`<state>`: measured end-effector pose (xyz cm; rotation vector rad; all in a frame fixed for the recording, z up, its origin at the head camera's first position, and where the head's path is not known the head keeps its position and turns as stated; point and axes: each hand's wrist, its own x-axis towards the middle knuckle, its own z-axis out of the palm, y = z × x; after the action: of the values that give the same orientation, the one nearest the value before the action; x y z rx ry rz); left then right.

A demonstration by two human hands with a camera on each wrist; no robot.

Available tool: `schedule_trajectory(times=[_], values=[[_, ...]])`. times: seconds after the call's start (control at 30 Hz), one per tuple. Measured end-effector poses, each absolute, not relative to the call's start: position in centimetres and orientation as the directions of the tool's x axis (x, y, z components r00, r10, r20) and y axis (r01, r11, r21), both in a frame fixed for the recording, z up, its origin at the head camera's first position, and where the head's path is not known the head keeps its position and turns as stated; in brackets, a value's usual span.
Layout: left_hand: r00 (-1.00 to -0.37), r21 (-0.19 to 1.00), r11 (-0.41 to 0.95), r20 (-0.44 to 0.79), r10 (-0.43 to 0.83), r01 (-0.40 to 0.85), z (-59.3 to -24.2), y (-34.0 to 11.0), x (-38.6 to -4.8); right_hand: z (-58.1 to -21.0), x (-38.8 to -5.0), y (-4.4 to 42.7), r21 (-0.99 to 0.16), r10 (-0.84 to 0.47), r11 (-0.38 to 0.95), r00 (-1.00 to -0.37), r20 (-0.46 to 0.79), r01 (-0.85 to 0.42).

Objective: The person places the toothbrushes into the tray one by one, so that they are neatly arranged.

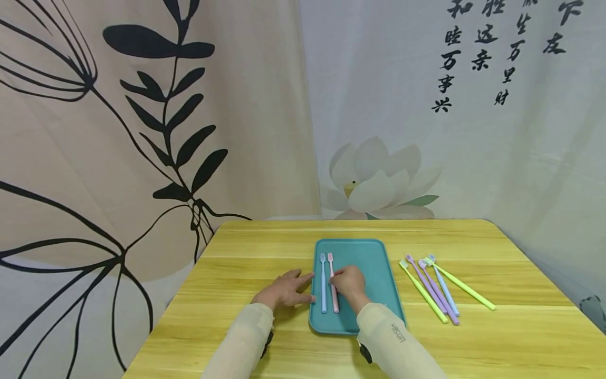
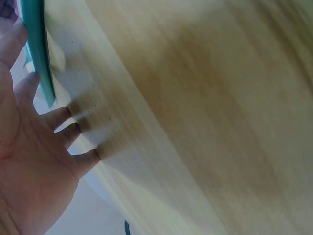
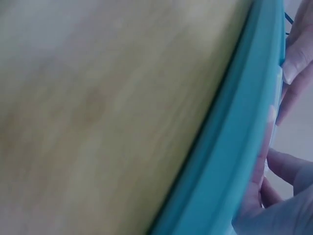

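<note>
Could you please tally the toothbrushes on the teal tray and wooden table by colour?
Slim light-blue plastic toothbrushes: 2
Slim pink plastic toothbrush: 1
Slim yellow-green plastic toothbrushes: 2
Slim purple plastic toothbrushes: 2
Total: 7

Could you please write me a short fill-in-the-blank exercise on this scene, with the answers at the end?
The right hand touches the pink toothbrush, not the ____ one beside it on the teal tray.
The tray holds ____ toothbrushes in all.
In the head view, the left hand is at the tray's ____ edge.
There, the loose toothbrushes lie on the table to the tray's ____.

Missing words: blue; two; left; right.
</note>
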<state>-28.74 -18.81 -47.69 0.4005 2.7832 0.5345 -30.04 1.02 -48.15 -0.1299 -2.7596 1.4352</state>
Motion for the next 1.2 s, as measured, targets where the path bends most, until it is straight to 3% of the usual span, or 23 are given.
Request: schedule_trajectory(times=[0.67,1.2], values=[[-0.926,0.400,0.894,-0.218,0.309,0.204,-47.6,-18.7,-29.0,-48.0,-30.5,2.0,-0.837,0.039,0.544,-0.998,-0.049,0.063],[-0.920,0.415,0.884,-0.219,0.325,0.213,-47.5,-18.9,-28.7,-46.8,-30.4,3.6,-0.904,-0.072,0.427,-0.997,-0.019,-0.014]])
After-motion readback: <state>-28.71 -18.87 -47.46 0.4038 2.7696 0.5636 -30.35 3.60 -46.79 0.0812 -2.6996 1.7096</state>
